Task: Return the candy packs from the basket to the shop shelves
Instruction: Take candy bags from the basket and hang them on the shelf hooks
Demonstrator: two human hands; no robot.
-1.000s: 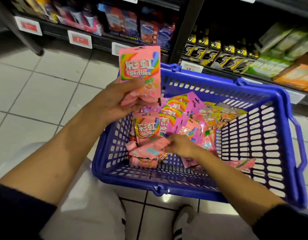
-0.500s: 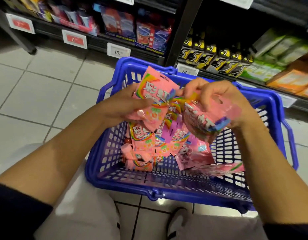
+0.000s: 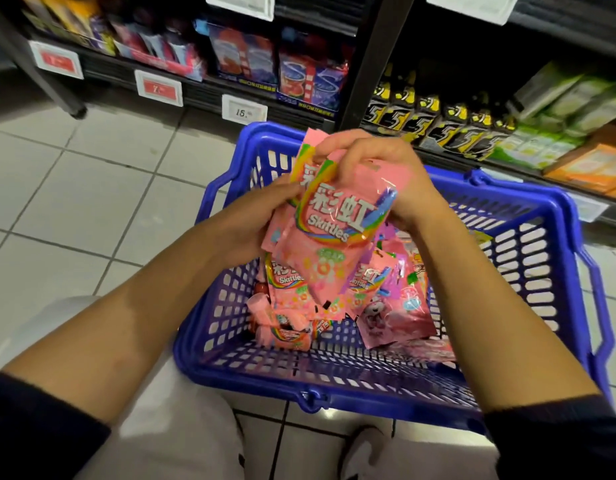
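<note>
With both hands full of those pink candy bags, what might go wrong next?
1. The left hand and right hand together hold several overlapping pink Skittles packs; the glossy bags could slide out of the grip, probably back into the blue basket.
2. The basket seems to rest on the person's lap, with no hand steadying it, so it may tip.
3. The shelf nearby shows other products, so packs could land in the wrong slot.

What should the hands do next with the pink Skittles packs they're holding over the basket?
Probably square them into one neat stack, then lift it toward the shelves. Both the left hand and right hand grip the fanned pink Skittles packs above the blue basket, where more packs wait.
</note>
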